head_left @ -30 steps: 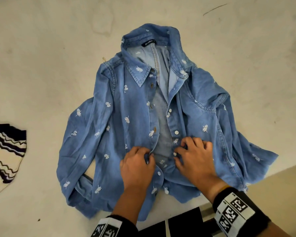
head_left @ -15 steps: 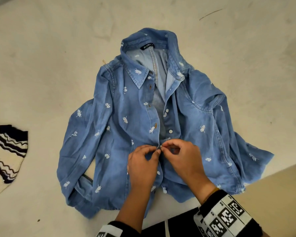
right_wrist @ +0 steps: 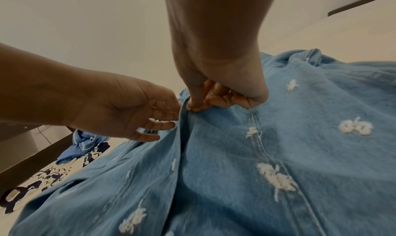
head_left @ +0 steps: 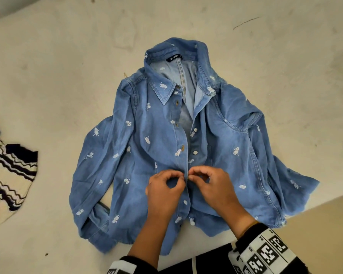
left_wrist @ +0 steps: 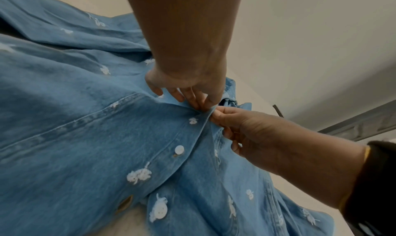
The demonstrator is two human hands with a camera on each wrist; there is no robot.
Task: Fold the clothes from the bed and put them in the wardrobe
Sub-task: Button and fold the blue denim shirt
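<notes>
Where the pale, stained bed (head_left: 67, 66) carries a spread denim shirt (head_left: 139, 155) embroidered with white flowers, left hand (head_left: 164, 191) and right hand (head_left: 216, 186) each pinch its button placket.

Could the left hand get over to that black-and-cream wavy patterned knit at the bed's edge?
Probably yes. The patterned knit lies on the left hand's side across bare sheet. But that hand now pinches the denim shirt, so it must let go first.
</notes>
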